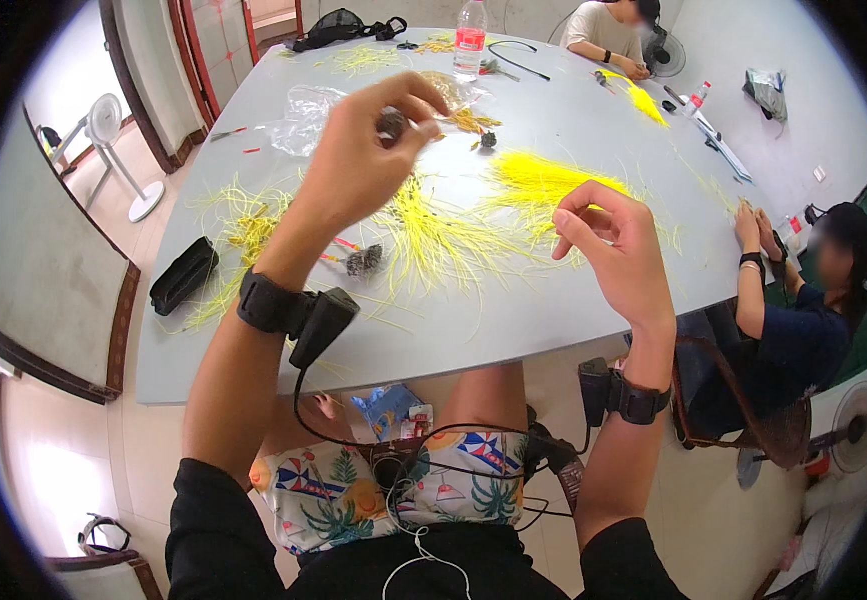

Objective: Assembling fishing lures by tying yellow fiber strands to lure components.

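My left hand (368, 150) is raised over the middle of the table, its fingers curled round a dark lumpy bundle (390, 125) that shows in the gap by the thumb. To the right, my right hand (613, 240) hovers at the near edge of a thick bundle of bright yellow strands (538, 178), thumb and fingers drawn together; whatever they pinch is too small to make out. Between the hands spreads a looser heap of yellow strands (428, 235). Another dark clump (363, 261) with red pieces lies beside my left wrist.
A clear plastic bag (305, 118) and a water bottle (469, 42) stand on the far side of the grey table (453, 345). A black case (184, 276) lies at the left edge. One person (803, 310) sits at the right, another (603, 35) at the far end. Cables hang across my lap.
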Demonstrator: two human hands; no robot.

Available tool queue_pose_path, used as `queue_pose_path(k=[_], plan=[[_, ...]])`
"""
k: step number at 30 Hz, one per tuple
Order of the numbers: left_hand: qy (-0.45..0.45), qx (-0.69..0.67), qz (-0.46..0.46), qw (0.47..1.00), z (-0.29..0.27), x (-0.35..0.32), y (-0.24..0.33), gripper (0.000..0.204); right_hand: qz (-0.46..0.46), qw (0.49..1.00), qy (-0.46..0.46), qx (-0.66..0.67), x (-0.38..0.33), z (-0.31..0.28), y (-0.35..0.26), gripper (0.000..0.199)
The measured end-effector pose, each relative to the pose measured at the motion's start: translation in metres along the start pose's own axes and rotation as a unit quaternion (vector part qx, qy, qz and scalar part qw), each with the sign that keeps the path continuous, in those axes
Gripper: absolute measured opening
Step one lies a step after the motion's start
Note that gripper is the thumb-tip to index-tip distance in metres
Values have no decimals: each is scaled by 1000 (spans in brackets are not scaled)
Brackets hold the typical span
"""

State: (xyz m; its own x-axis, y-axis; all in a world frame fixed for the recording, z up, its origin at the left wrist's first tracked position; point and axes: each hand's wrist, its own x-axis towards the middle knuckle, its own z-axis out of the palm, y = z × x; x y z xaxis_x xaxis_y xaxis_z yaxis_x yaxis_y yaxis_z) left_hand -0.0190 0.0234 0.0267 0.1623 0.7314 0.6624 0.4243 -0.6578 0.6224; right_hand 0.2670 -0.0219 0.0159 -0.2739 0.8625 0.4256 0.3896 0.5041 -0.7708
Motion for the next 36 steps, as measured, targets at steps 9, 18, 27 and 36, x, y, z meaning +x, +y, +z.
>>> queue_pose_path(k=[9,18,27,36], plan=[[-177,-260,-203,927,31,-17,19,35,11,997,-59,42,2,20,-10,14],[-133,-350,-244,895,26,-15,1,27,15,998,-63,-17,0,-17,8,12],[-190,-454,-196,848,-2,-3,-24,29,126,984,-91,-84,-7,-44,38,13],[-154,31,-291,944,2,-6,-34,34,166,946,23,-279,-13,-62,59,18]])
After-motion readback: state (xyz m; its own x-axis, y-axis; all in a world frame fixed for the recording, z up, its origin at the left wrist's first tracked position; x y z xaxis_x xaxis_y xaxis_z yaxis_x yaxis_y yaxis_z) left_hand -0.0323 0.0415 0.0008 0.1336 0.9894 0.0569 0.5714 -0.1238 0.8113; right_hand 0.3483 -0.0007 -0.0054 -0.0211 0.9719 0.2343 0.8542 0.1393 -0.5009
